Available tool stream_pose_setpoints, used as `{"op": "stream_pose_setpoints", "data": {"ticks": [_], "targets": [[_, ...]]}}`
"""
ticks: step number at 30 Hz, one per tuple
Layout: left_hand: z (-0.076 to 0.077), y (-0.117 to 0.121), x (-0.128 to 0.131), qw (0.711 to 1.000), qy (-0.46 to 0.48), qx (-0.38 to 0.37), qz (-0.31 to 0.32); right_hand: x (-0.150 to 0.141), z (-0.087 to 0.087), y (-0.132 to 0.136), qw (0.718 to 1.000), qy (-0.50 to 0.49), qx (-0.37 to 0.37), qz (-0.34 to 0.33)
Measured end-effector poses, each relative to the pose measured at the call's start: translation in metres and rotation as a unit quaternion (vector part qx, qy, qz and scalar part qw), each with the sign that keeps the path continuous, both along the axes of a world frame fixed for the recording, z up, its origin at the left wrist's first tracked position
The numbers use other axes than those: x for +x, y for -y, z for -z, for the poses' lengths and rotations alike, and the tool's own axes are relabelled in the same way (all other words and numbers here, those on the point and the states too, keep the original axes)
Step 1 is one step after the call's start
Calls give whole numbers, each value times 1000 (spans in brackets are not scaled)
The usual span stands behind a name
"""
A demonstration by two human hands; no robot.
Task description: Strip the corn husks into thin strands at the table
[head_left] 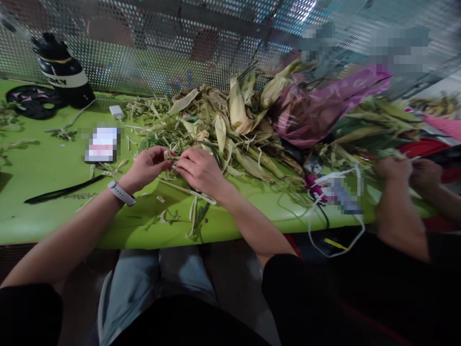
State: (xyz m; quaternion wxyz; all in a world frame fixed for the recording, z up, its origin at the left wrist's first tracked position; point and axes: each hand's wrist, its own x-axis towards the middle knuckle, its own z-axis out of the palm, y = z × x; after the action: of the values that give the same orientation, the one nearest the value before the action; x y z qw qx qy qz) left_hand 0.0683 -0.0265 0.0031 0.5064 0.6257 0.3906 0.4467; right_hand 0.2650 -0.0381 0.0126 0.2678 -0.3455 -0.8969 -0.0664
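At the centre of the frame, the left hand (pixel 149 166) pinches a pale plant piece (pixel 167 155), probably to keep it steady. The right hand (pixel 200 169) bends its fingers beside it; whether they grasp, I cannot tell. The husk heap (pixel 220 132), at upper middle, seems placed for easy reach.

Mesh panel (pixel 151 43) behind table (pixel 18 223). Plant piece (pixel 167 155) between left hand (pixel 144 166) and right hand (pixel 202 170). Husk heap (pixel 238 113) beyond hands; plastic bag (pixel 306 113) at heap's right. Phone (pixel 103 144) left of left hand, charger block (pixel 116 112) behind phone, strap (pixel 65 190) before it. Bottle (pixel 68 74) back left. Co-worker's hands (pixel 394 169) far right.
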Motion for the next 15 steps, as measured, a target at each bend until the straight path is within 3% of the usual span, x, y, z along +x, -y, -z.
{"op": "stream_pose_setpoints", "data": {"ticks": [6,15], "targets": [[1,-2,-2,997,-49,34,46,13,-9,-4,999,-38,-1,26],[-4,1,2,999,43,-18,7,8,-1,-12,997,-49,-48,-21]]}}
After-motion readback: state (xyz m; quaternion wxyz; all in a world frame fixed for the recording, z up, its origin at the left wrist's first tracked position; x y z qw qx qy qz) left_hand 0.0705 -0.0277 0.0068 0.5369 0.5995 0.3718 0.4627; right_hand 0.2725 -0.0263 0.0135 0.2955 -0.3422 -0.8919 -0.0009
